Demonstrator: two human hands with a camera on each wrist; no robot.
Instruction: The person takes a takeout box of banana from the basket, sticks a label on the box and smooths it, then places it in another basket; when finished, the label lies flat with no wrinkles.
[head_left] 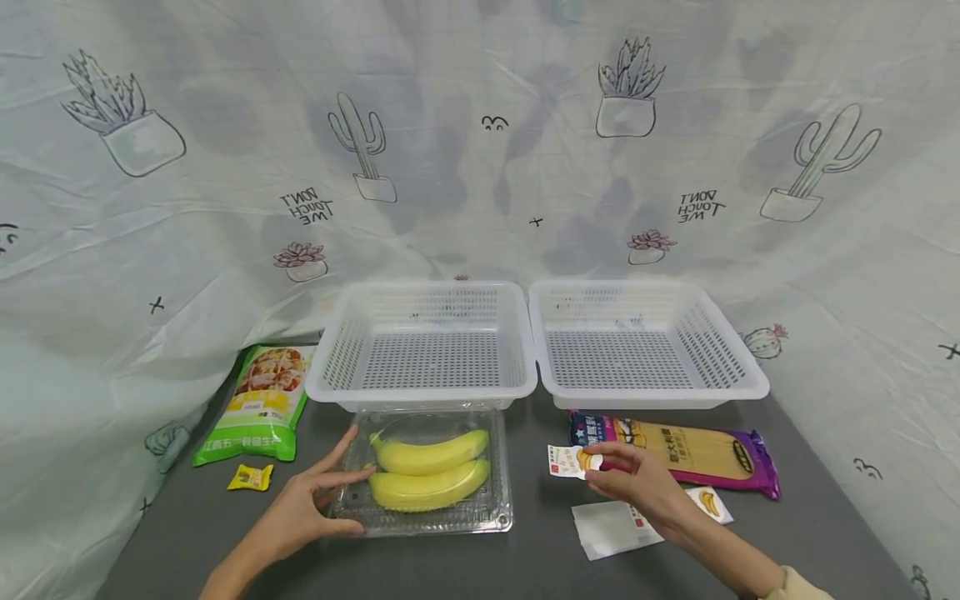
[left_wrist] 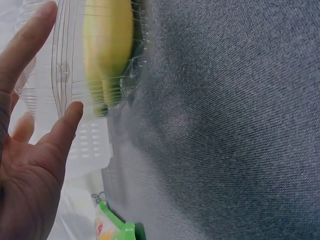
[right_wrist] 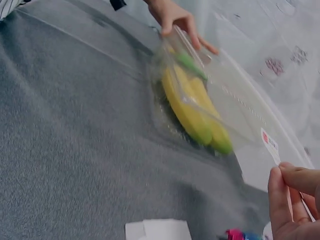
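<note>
A clear plastic clamshell box (head_left: pixel 497 500) with two yellow bananas (head_left: pixel 431 485) inside lies in front of the left basket. My left hand (head_left: pixel 303 500) rests against its left side, fingers spread and fairly straight, with the fingertips on the lid and edge. In the left wrist view the fingers (left_wrist: pixel 67 127) touch the clear side wall. To the right, my right hand (head_left: pixel 645 483) pinches a small white banana-picture label (head_left: pixel 564 461) between thumb and fingers, held above the table apart from the box. The right wrist view shows the label (right_wrist: pixel 270 145) edge-on.
Two white plastic baskets (head_left: pixel 423 393) (head_left: pixel 652 393) stand side by side at the back. A green food bag (head_left: pixel 258 408) and a small yellow packet (head_left: pixel 251 477) lie at left. A spaghetti pack (head_left: pixel 705 454), white paper (head_left: pixel 611 529) and another banana label (head_left: pixel 711 504) lie near my right hand.
</note>
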